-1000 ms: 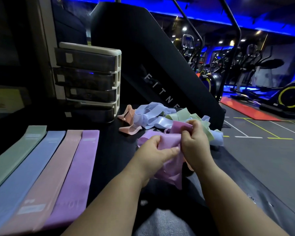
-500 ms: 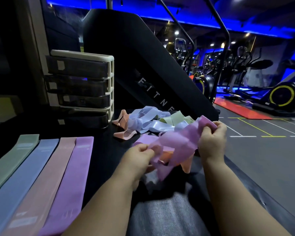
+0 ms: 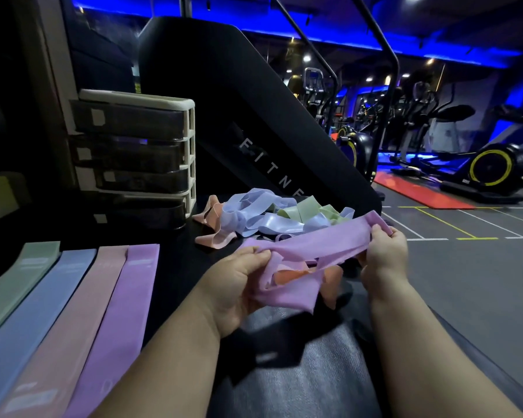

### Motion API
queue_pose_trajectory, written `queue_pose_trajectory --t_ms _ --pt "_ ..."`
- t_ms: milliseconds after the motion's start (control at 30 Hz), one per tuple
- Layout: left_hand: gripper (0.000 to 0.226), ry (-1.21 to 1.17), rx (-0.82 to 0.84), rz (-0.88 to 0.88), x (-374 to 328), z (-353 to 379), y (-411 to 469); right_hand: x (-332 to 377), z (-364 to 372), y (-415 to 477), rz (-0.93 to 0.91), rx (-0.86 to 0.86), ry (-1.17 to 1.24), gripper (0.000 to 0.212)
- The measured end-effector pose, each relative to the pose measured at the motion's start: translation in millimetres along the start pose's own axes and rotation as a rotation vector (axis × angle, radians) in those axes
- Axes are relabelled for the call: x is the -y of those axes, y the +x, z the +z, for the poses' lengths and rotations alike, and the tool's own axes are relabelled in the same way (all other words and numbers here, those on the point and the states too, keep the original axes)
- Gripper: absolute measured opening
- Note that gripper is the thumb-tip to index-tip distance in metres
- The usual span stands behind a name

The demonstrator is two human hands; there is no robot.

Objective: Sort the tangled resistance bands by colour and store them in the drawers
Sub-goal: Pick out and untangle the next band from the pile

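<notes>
Working at a black padded surface point(image 3: 178, 267) in a dim gym under blue strip lighting. Behind it rises a black slanted machine panel point(image 3: 224, 101) with part of a white word on it. Exercise bikes point(image 3: 492, 167) and a red mat point(image 3: 417, 191) stand well off to the right.

Cream drawer unit point(image 3: 191, 152) at the back left has four dark fronts, all pushed in. Contents cannot be made out.

Four bands lie flat side by side at the left: green flat band point(image 3: 21, 282), blue flat band point(image 3: 40, 321), pink flat band point(image 3: 82, 321), purple flat band point(image 3: 124, 321).

Tangled pile point(image 3: 272, 215) of blue, green and peach bands sits just right of the drawers.

Left hand point(image 3: 239, 285) pinches one end of a purple band point(image 3: 314, 241) between thumb and fingers. Right hand point(image 3: 384, 251) grips the other end, fingers curled round it. The band spans between them, raised in front of the pile. A peach band point(image 3: 290, 274) hangs caught in its lower folds.

The surface's right edge runs diagonally toward the near right. Past it lies open grey floor point(image 3: 465, 282) with white and yellow lines.
</notes>
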State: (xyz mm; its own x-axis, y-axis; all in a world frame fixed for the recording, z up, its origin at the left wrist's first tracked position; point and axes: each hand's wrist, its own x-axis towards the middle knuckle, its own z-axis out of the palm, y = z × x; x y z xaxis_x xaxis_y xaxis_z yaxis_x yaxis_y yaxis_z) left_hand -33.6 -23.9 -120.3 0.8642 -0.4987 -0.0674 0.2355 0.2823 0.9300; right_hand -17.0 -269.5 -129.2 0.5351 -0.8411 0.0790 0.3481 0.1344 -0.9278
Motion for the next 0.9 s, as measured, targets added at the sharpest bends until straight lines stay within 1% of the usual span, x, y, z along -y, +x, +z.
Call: queue_pose_trajectory --t_ms 133,267,333,367,400,467,500,567,633,700,767,833,900 --pt "0.025 0.042 -0.06 0.046 2 -2 3 -1 -1 3 0.013 -0.002 0.079 0.019" --pt "0.02 0.048 -0.009 0.076 -2 -1 0 2 -2 3 0.003 -0.03 0.143 0.013" --pt "0.036 0.081 -0.04 0.095 -2 -2 1 4 -3 4 0.0 -0.055 0.169 0.01" --pt "0.04 0.171 -0.106 0.122 -2 -1 1 5 -3 4 -0.003 -0.062 0.174 0.012" --pt "0.043 0.313 -0.203 0.161 0 -1 1 5 -4 5 -0.006 -0.069 0.172 0.015" --pt "0.041 0.586 -0.392 0.252 3 -1 1 6 -4 5 -0.014 -0.076 0.174 0.018" --pt "0.039 0.663 -0.451 0.302 3 -2 1 7 -4 4 -0.017 -0.076 0.176 0.018" --pt "0.032 0.727 -0.541 0.388 5 -7 5 7 -4 3 -0.017 -0.081 0.181 0.017" --pt "0.022 0.749 -0.602 0.42 6 -11 8 6 -5 4 -0.015 -0.089 0.189 0.015" --pt "0.018 0.661 -0.607 0.385 7 -13 10 5 -6 5 -0.025 -0.099 0.167 0.013" --pt "0.019 0.461 -0.557 0.27 5 -12 9 5 -6 6 -0.031 -0.109 0.158 0.012" --pt "0.015 0.23 -0.449 0.147 2 -12 7 7 -6 5 -0.03 -0.132 0.164 0.015" --pt "0.012 0.018 -0.294 0.044 -3 -8 2 8 -7 5 -0.023 -0.156 0.162 0.016"
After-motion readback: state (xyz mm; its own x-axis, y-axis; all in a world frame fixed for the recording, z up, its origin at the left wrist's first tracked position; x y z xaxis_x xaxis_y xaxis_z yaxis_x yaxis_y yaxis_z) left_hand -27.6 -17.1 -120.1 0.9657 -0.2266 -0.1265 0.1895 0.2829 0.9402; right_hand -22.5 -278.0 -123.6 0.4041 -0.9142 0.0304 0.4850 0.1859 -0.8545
